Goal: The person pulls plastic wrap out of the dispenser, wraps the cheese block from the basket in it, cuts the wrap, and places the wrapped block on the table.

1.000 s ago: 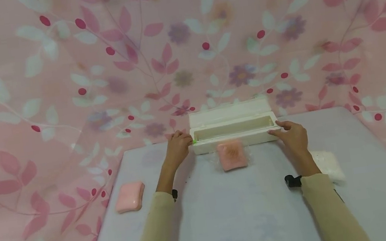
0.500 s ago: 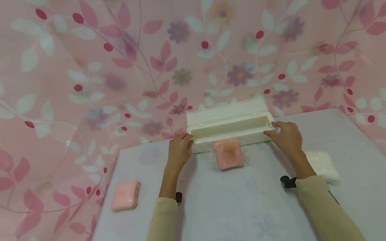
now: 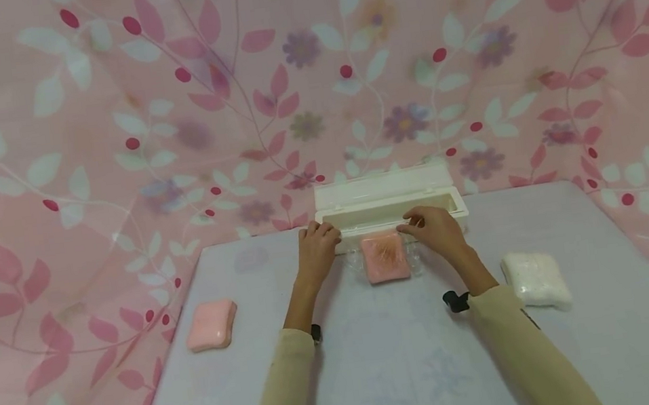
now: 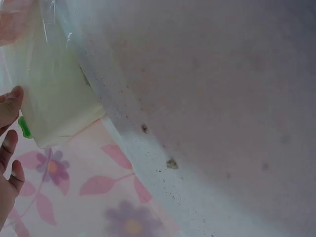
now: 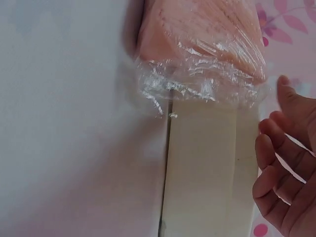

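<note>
A long white box [image 3: 338, 245] stands at the back of the table in the head view, its lid [image 3: 384, 185] raised behind it. Against the middle of its front leans a pink cushion-shaped block [image 3: 385, 259], wrapped in clear plastic [image 5: 197, 86]. My left hand [image 3: 317, 253] is at the box's front left corner, with a fingertip against the box edge in the left wrist view, near a small green tab [image 4: 24, 127]. Beside the wrapped block, my right hand [image 3: 438, 232] has loosely bent fingers and nothing between them; its thumb comes close to the plastic in the right wrist view.
An unwrapped pink block [image 3: 212, 325] lies at the table's left side, and a white block [image 3: 536, 280] at the right, beyond my right forearm. Behind the box hangs a pink floral curtain [image 3: 308, 81]. The table cloth [image 3: 395, 364] is pale.
My right hand has left the box's right end and moved left to the wrapped pink block. The left hand has shifted slightly right along the box's front.
</note>
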`<state>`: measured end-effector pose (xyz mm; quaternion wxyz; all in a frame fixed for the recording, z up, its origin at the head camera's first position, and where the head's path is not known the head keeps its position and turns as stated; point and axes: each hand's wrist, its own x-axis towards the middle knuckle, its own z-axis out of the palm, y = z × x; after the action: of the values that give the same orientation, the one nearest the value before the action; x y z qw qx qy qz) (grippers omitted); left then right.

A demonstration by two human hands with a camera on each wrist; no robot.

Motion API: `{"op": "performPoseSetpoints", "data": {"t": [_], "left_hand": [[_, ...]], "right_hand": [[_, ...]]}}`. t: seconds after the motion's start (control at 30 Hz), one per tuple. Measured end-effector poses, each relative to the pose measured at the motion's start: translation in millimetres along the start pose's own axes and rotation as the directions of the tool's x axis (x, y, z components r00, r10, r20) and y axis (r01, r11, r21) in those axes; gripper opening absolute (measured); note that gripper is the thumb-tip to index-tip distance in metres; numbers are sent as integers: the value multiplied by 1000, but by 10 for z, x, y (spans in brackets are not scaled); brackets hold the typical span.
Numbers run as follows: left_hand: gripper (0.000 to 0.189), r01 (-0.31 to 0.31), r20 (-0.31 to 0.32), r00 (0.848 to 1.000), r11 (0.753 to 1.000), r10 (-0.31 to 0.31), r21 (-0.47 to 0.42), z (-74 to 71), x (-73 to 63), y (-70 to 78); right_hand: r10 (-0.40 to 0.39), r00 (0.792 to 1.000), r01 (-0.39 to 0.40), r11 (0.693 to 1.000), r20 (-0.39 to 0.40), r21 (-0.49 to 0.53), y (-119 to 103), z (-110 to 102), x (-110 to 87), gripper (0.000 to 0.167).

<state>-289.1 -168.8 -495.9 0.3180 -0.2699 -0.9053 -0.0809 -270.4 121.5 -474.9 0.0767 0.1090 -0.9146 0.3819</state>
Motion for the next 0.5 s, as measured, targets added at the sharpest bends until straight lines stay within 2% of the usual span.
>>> {"op": "performPoseSetpoints", "data": {"t": [0.17,0.3,0.4,0.43,0.5], "left_hand": [[11,21,-49,998,992,-27,-121,-3,-14,26],[13,75,-43,995,971,-87,-228,-40,-6,60],[12,140,30,990,940,-137,-312,-97,25,97],[10,171,71,985,926,-156,-336,-121,38,111],[8,250,163,966,892,-201,-378,-161,59,135]], "right_hand": [[13,999,-13,1000,47,1,-6,47,22,29],[-7,998,5,1000,66,28,27,78,6,18],[-14,998,13,1000,59,22,52,90,-18,14],[-18,998,17,1000,57,15,57,90,-27,13],[-27,998,27,1000,58,-1,70,91,-42,12]]}}
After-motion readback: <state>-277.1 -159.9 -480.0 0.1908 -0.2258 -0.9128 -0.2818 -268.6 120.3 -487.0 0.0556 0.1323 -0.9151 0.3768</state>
